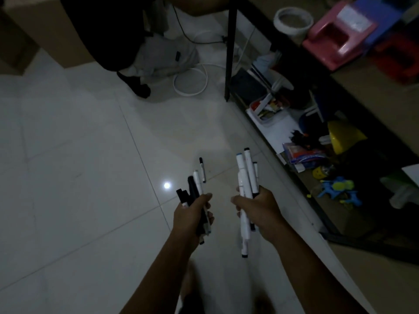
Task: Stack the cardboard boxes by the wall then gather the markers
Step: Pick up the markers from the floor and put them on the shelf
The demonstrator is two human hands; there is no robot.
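Note:
My left hand (192,218) grips a bundle of black and white markers (195,189) that stick up out of the fist. My right hand (258,209) grips another bundle of mostly white markers (247,175), whose ends poke out above and below the fingers. One single marker (202,169) with a black cap lies on the white tiled floor just beyond my left hand. Cardboard boxes (29,35) stand at the far left by the wall, partly cut off by the frame.
A black-framed shelf (229,53) runs along the right, its lower level crowded with toys, papers and a plastic tub (269,109). A white bucket (293,21) and a pink stool (335,39) sit on top. A coiled white cable (190,82) and a dark bag lie ahead.

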